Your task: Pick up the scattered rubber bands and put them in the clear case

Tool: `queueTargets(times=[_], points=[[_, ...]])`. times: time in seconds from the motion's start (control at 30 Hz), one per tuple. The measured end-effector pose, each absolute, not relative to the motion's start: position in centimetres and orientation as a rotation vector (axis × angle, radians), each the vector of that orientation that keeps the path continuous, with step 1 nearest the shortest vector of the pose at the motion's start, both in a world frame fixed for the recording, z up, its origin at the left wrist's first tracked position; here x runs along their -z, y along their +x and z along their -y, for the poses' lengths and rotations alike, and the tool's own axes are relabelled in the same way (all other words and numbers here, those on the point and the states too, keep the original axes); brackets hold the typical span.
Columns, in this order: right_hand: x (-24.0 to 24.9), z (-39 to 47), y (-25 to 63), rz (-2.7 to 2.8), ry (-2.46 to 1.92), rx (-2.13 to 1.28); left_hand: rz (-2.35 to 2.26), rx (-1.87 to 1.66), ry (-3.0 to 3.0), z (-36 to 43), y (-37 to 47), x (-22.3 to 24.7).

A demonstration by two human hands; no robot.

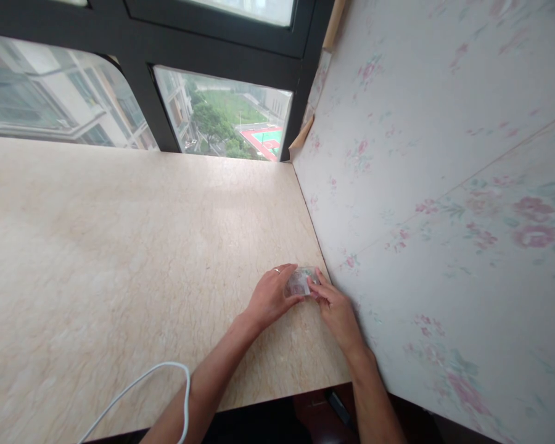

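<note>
A small clear plastic box rests on the marbled stone sill, close to the papered wall. What lies inside it is too small to make out. My left hand, with a ring on one finger, grips the box's left side between thumb and fingers. On the other side my right hand is closed around the box's right end, its fingertips against the top and edge.
The pale stone sill stretches left to a dark-framed window. A wall with floral paper rises at the right; the paper peels near the window corner. A white cable loops over my left forearm.
</note>
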State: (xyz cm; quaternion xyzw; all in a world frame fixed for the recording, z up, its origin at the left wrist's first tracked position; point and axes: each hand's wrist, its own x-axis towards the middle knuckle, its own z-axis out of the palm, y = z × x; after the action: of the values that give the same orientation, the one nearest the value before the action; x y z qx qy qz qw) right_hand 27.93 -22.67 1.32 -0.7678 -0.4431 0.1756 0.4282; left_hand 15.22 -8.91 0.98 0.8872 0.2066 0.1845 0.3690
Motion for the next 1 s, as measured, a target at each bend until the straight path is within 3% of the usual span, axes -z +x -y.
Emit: queueTargets(times=[0.43,0.6,0.87,1.0], points=[[-1.0,22.6,27.9,1.141,-1.928,-0.428,-0.576,-0.561,2.286,9.8,15.2,-0.3],[-2.0,23.1,26.9,1.175,-1.944,-0.269,-0.548,-0.512,2.295,9.6,14.2,0.2],[-4.6,23.2,20.3,1.212,-1.85,-0.167,-0.649,-0.644,2.137,9.4,5.3,-1.2],[-3.9,22.1,14.8,1.429,-1.736,-0.484,-0.796,-0.713,2.1,8.9,-0.6,-2.0]])
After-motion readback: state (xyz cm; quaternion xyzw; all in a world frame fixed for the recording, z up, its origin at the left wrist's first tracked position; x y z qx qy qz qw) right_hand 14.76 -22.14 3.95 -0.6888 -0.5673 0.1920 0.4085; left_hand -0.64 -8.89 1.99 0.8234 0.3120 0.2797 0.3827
